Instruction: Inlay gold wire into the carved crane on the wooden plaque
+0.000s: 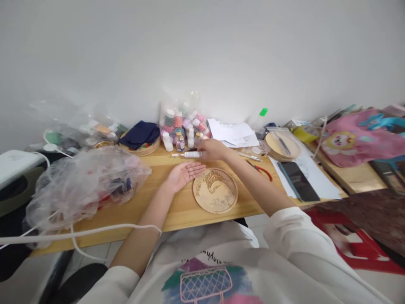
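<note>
My left hand (185, 174) lies palm up on the wooden table (164, 207), fingers stretched out and nothing in it, just left of a round wooden plaque (215, 190) with a golden bird design. My right hand (212, 149) reaches past the plaque to a white syringe-like tube (190, 154) lying on the table, its fingers curled over the tube's right end. Small bottles (180, 142) stand right behind the tube.
A bag of bead jars (185, 120) leans on the wall. A big crumpled plastic bag (85, 181) fills the table's left. Red-handled pliers (264, 171), a phone (299, 181), papers (234, 133) and a wooden hoop (282, 145) lie to the right. A white cable (82, 232) crosses the front edge.
</note>
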Tool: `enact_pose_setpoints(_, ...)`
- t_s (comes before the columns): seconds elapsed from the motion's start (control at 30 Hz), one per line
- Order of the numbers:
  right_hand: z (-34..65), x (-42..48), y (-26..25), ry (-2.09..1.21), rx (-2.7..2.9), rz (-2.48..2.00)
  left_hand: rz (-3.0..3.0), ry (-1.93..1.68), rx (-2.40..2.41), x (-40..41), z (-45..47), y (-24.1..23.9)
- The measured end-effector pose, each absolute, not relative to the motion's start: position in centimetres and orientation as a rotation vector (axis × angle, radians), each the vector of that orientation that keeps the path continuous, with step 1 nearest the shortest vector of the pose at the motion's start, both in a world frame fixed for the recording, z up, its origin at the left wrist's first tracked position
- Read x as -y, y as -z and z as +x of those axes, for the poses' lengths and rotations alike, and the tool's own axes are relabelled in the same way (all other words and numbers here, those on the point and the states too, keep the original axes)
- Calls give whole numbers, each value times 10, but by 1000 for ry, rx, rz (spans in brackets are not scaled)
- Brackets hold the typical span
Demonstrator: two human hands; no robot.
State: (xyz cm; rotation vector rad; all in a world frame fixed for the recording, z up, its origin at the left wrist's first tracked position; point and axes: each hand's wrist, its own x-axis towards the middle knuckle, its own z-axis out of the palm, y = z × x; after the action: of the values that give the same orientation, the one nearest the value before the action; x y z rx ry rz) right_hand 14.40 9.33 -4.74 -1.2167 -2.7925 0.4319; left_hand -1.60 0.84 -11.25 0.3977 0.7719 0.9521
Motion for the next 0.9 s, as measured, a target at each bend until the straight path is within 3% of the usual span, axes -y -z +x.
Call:
enact_pose_setpoints(0.2,200,-65,27,-719,2568,-1192,320,-989,-780,-9,-10,102)
enact_pose_setpoints(0.57,207,-58,58,-1150,1937,-1143,211,-1046,-887,-23,7,91)
enact_pose_setpoints(0.9,180,-72,82,-1179,1179,-1089,243,-951,-855,-73,37,85)
